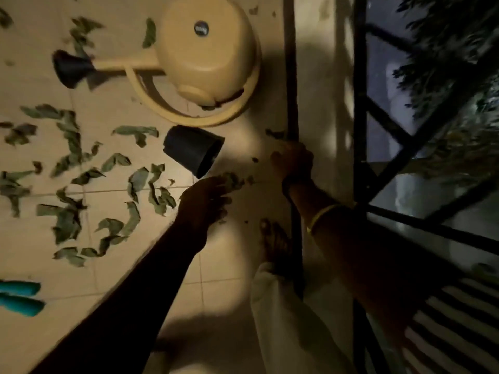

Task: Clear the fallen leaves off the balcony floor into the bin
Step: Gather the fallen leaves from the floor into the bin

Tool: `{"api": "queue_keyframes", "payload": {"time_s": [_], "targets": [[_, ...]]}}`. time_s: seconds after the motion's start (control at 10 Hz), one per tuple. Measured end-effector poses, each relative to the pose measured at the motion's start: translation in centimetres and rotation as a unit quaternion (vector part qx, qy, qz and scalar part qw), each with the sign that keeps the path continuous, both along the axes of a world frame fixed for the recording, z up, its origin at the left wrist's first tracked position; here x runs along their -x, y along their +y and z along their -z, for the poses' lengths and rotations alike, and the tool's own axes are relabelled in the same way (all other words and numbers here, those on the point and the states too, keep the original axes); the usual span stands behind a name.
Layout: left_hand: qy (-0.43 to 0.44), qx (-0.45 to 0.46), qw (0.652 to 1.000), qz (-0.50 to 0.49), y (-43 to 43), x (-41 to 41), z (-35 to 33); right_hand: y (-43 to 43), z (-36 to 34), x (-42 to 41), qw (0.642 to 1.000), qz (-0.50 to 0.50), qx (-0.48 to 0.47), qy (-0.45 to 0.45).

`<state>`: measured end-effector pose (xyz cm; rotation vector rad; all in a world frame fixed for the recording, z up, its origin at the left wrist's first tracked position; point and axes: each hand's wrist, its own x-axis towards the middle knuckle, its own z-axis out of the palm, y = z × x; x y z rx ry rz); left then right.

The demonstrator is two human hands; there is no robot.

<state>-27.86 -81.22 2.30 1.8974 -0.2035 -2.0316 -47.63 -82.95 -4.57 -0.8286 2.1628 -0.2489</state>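
Dry green leaves (67, 168) lie scattered over the tiled balcony floor, mostly to the left. A small black bin (193, 151) lies tipped on its side, its mouth facing lower right. My left hand (205, 201) reaches just below the bin, and its fingertips pinch a small clump of leaves (232, 180). My right hand (293, 160) is to the right of the bin, curled round the dark vertical railing bar (291, 103). A few leaf crumbs lie between my two hands.
A beige watering can (205, 55) with a dark rose (70, 68) lies behind the bin. My bare foot (274, 244) stands by the bar. The black railing (361, 130) closes the right side. Two teal objects (20, 296) lie at the lower left.
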Motion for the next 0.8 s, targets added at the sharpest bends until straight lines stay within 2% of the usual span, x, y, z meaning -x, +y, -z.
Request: {"api": "queue_keyframes", "payload": {"time_s": [0.1, 0.2, 0.3, 0.4, 0.5, 0.6, 0.7, 0.8], "targets": [[0.012, -0.003, 1.0, -0.013, 0.2, 0.2, 5.0, -1.6, 7.2, 0.7, 0.987, -0.156, -0.018, 0.035], [0.021, -0.007, 1.0, -0.018, 0.8, 0.6, 8.4, -1.9, 12.1, 0.9, 0.96, -0.246, -0.067, 0.118], [0.031, -0.017, 0.999, -0.03, 1.6, 0.6, 10.8, -1.7, 14.4, 1.5, 0.925, -0.304, -0.069, 0.219], [0.037, -0.03, 0.998, -0.035, 2.4, 0.4, 12.1, -0.7, 15.2, 1.9, 0.938, -0.293, 0.017, 0.186], [0.042, -0.033, 0.998, -0.042, 2.9, 0.5, 11.7, -0.5, 14.0, 2.1, 0.969, -0.221, 0.002, 0.11], [0.043, -0.043, 0.996, -0.07, 2.9, 0.9, 10.8, 0.0, 11.8, 0.4, 0.998, -0.066, 0.0, -0.015], [0.041, -0.062, 0.992, -0.097, 2.1, 1.0, 10.0, 1.9, 8.0, -3.7, 0.979, 0.074, 0.023, -0.191], [0.074, -0.067, 0.99, -0.096, 1.1, 0.9, 9.2, 4.3, 4.9, -7.9, 0.973, 0.055, 0.041, -0.222]]}}
